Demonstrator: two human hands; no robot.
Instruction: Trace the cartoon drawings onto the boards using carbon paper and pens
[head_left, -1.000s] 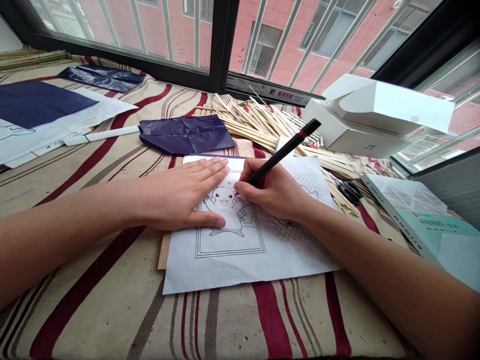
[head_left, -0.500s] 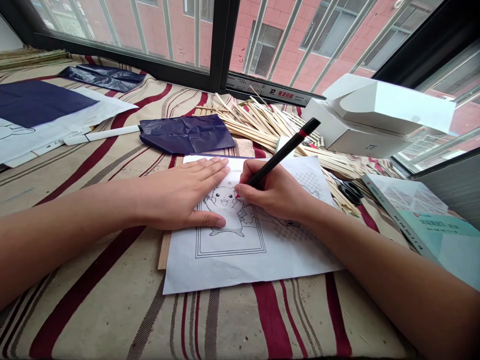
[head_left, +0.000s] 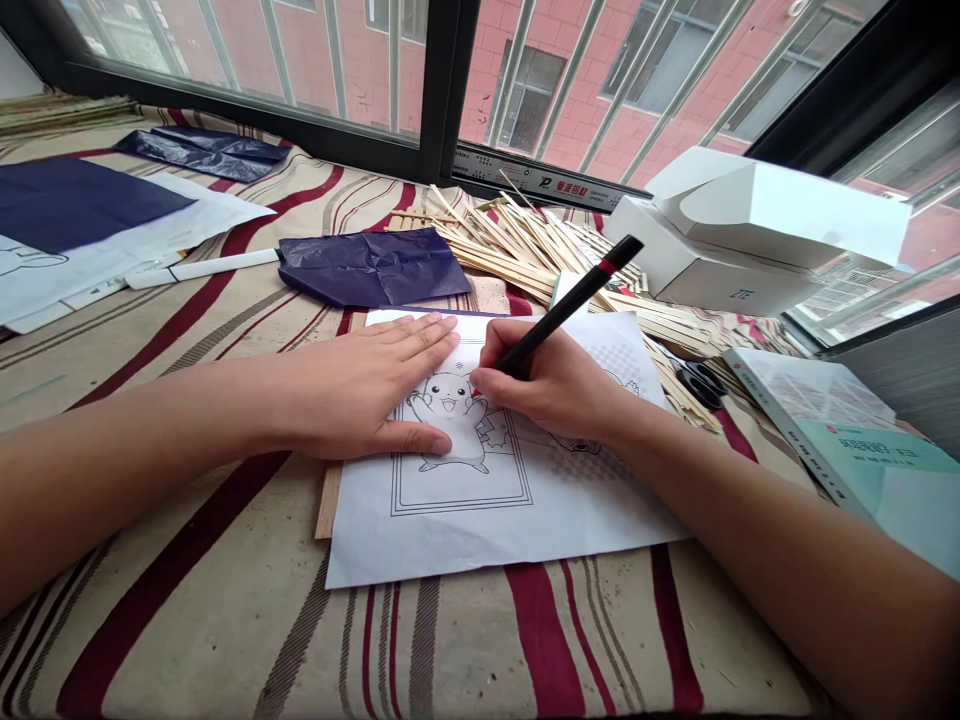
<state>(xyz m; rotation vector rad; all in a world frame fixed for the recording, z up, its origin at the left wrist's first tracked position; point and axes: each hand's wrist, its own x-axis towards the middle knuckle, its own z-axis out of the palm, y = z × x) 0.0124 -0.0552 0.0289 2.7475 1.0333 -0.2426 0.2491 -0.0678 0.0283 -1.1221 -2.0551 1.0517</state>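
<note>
striped cloth (head_left: 187, 640) is covering the surface by a barred window (head_left: 442, 90), brick wall beyond. head view: my left hand (head_left: 352, 385) is lying spread, pressing the printed cartoon sheet (head_left: 510, 530) flat on a wooden board (head_left: 328, 500). my right hand (head_left: 547, 385) is pinching a black pen (head_left: 570, 315), tip hidden by my fingers, at the cartoon figure. sheet is handling light and soft, so i'm holding it flat, not by a corner; pen is light, gripped low on the barrel. counts: three dark blue sheets (head_left: 371, 268), one white marker (head_left: 202, 266), one white box (head_left: 712, 250), one scissors (head_left: 701, 385), one book (head_left: 847, 440), wooden sticks (head_left: 517, 250) too many to count.
</note>
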